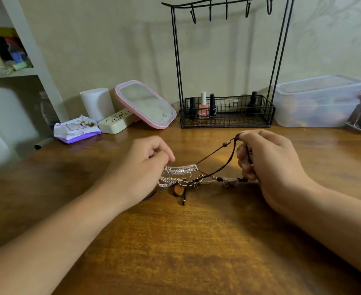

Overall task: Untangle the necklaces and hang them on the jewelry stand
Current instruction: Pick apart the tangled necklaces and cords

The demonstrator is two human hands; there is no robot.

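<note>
The tangled necklaces are stretched between both hands just above the middle of the bench: a clear beaded chain knotted with a dark brown cord, a brown pendant hanging at the knot. The left hand pinches the chain's end; the right hand grips the cord in curled fingers. The black wire jewelry stand sits at the bench's far edge, hooks bare, 4 nail polish bottles in its basket.
</note>
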